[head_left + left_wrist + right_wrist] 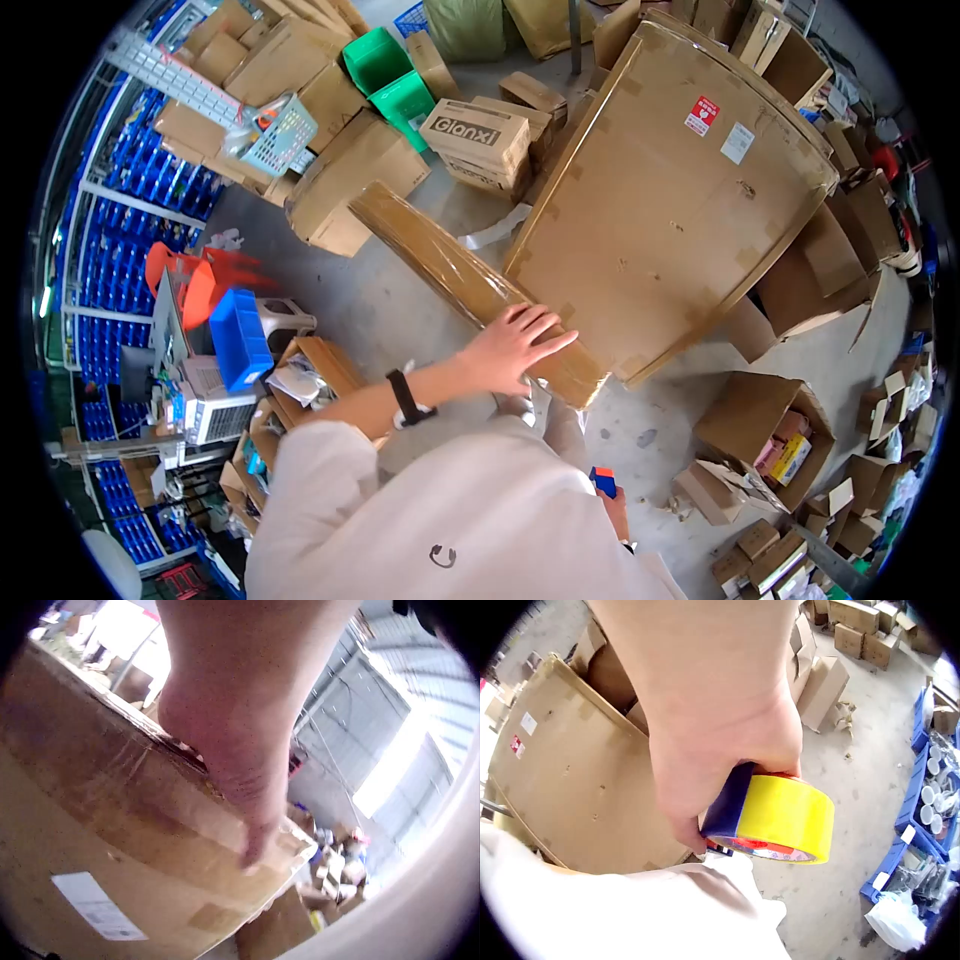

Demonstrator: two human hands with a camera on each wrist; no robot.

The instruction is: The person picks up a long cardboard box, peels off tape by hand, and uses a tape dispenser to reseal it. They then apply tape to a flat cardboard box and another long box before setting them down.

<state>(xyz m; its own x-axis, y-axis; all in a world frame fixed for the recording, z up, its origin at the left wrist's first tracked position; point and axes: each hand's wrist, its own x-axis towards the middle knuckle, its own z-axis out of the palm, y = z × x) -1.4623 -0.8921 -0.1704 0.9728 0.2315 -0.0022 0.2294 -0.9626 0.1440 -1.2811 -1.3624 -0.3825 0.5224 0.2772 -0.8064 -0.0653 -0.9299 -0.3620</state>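
My left hand (515, 350) rests with fingers spread on the narrow, tape-wrapped top of a long cardboard box (440, 260). In the left wrist view that hand (232, 757) lies over the box's upper edge, above a brown face with a white label (97, 904). Low at my side, my right hand (618, 512) grips a tape dispenser (603, 482). The right wrist view shows the dispenser's dark blue body (731, 802) and a wide yellow tape roll (787, 817). Fingers of the right hand (727, 750) curl round the blue part, which is partly hidden.
A large flat cardboard box (660, 210) with red and white labels stands just beyond the long one. An open carton (765, 440) sits on the floor at right. Printed cartons (475, 135), green bins (385, 75) and a blue crate (240, 340) stand around.
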